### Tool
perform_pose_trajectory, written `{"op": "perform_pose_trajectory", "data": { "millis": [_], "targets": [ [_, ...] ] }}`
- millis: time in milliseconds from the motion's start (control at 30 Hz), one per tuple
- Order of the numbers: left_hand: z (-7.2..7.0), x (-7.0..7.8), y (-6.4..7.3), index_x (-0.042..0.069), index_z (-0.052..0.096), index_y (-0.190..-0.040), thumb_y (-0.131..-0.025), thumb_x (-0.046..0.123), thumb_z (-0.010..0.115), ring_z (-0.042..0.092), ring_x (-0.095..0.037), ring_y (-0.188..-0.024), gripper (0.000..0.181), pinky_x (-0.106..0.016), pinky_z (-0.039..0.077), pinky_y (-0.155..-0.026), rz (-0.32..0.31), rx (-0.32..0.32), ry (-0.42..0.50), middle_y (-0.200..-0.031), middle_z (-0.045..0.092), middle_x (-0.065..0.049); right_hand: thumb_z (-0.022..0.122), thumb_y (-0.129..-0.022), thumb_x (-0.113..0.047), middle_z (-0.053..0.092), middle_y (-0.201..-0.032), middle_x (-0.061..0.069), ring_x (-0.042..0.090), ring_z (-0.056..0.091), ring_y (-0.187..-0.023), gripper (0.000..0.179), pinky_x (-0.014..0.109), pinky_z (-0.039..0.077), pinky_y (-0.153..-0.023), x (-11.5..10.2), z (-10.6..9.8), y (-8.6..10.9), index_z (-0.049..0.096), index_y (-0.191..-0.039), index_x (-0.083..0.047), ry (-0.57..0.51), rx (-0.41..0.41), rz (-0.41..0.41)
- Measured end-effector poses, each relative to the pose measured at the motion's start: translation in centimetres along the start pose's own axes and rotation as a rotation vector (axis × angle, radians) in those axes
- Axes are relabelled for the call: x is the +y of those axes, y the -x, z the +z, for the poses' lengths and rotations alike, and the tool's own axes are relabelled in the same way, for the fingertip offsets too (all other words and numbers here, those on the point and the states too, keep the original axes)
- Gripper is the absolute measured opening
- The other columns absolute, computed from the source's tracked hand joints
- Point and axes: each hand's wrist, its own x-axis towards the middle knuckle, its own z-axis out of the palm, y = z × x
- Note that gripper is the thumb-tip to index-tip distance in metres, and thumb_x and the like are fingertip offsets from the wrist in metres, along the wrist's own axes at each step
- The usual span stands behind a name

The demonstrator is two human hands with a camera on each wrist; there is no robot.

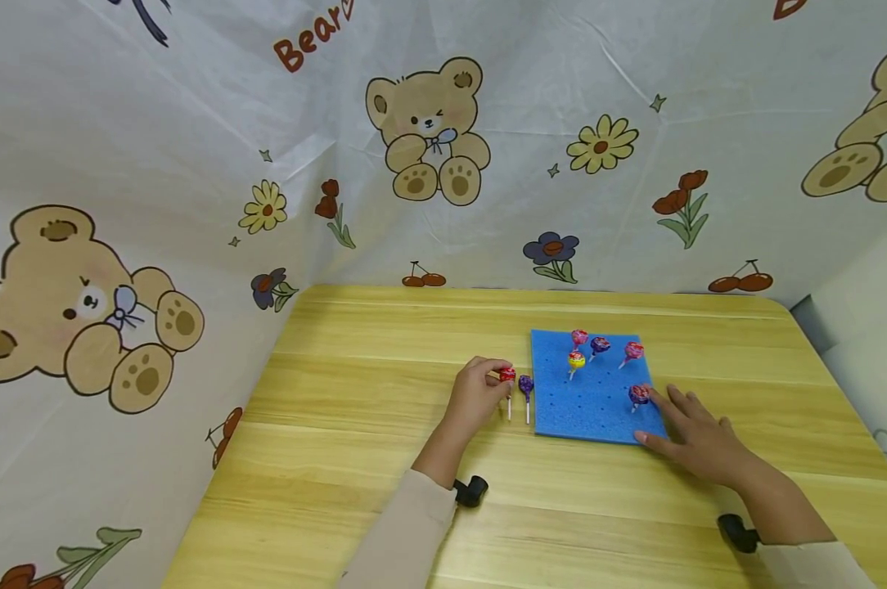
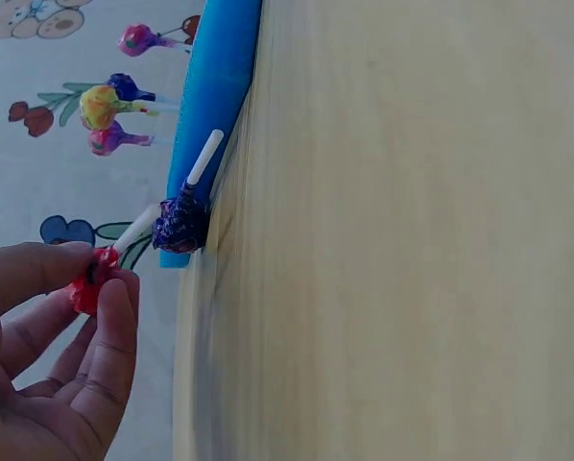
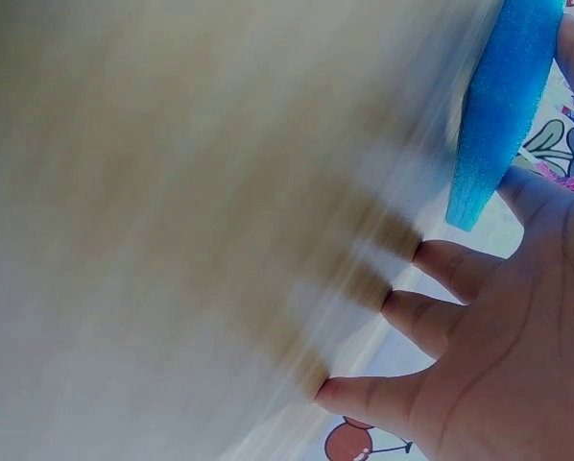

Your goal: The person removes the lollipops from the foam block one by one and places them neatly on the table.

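My left hand (image 1: 477,394) pinches a red lollipop (image 1: 507,375) by its wrapped head between thumb and fingertips, white stick pointing down in the head view. Just right of it a purple lollipop (image 1: 526,384) lies on the table, beside the left edge of a blue foam board (image 1: 594,417). The left wrist view shows the red lollipop (image 2: 87,288) in the fingers. My right hand (image 1: 697,438) spreads at the board's right side, thumb and index finger at its edge, other fingertips on the table. Near its index finger a dark purple-red lollipop (image 1: 638,396) stands in the board.
Toward the board's back stand a yellow lollipop (image 1: 576,361), a dark blue one (image 1: 600,345) and two pink ones, one at the back (image 1: 579,336), one at the right (image 1: 633,351). Small holes dot the board. A bear-print cloth (image 1: 502,229) hangs behind the wooden table (image 1: 384,343).
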Motion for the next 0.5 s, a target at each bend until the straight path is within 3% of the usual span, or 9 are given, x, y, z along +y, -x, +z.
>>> {"op": "perform_pose_trajectory", "data": {
  "millis": [500],
  "targets": [
    [0.5, -0.6, -1.4, 0.010, 0.071, -0.108, -0.090, 0.013, 0.074, 0.062, -0.011, -0.082, 0.018, -0.025, 0.052, -0.069, -0.039, -0.054, -0.175, -0.097, 0.071, 0.000, 0.058, -0.097, -0.057, 0.019, -0.160, 0.038, 0.065, 0.014, -0.143, 0.089, 0.092, 0.012, -0.095, -0.1, -0.1, 0.1, 0.013, -0.164, -0.019, -0.007, 0.003, -0.001]
  ]
}}
